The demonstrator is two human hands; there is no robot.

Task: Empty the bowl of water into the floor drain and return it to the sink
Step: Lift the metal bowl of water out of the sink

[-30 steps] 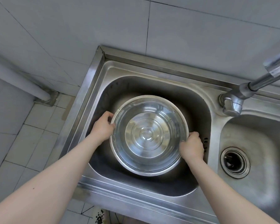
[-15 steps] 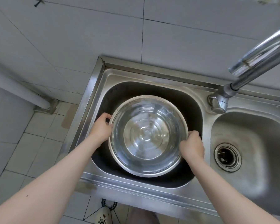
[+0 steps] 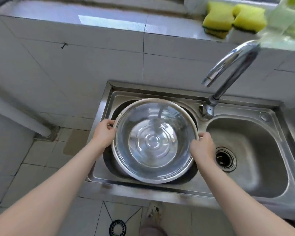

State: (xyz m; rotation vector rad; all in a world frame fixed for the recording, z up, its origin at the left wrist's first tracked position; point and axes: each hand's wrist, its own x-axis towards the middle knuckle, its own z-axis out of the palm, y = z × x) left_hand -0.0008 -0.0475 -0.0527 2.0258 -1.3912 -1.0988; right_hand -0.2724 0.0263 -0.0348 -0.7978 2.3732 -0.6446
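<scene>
A wide steel bowl [image 3: 153, 142] with clear water in it hangs level over the left basin of the double steel sink [image 3: 106, 106]. My left hand [image 3: 103, 133] grips its left rim. My right hand [image 3: 202, 146] grips its right rim. On the tiled floor at the bottom of the view lies a round black floor drain [image 3: 117, 227].
The curved tap [image 3: 228, 70] arches over the divider, its spout above the bowl's right side. The right basin [image 3: 245, 159] has an open strainer drain [image 3: 226, 158]. Two yellow sponges [image 3: 233, 17] sit on the window ledge. A white pipe [image 3: 19, 114] runs down the left wall. A foot [image 3: 153, 223] shows below.
The bowl has come up out of the left basin in both hands and appears larger. The view has tilted up, and the ledge and floor drain now show.
</scene>
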